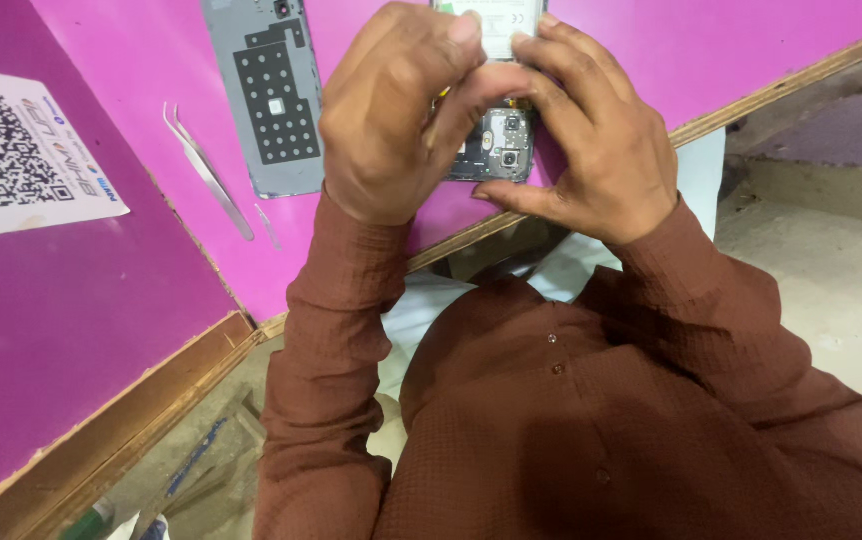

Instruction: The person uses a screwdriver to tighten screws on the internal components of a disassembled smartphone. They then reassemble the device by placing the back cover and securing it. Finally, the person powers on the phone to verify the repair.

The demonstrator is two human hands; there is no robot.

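Magenta tabletop with wooden edging (worn), over pale dusty floor

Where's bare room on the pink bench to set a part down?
Bare pink top between the code sheet and tweezers, and right of the right hand toward the wooden edge. Crowded: back cover, left hand and opened phone sit close together.

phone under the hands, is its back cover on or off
Off. The phone shows bare camera modules and circuitry between both hands, and its grey back cover lies apart, inner side up, on the pink table.
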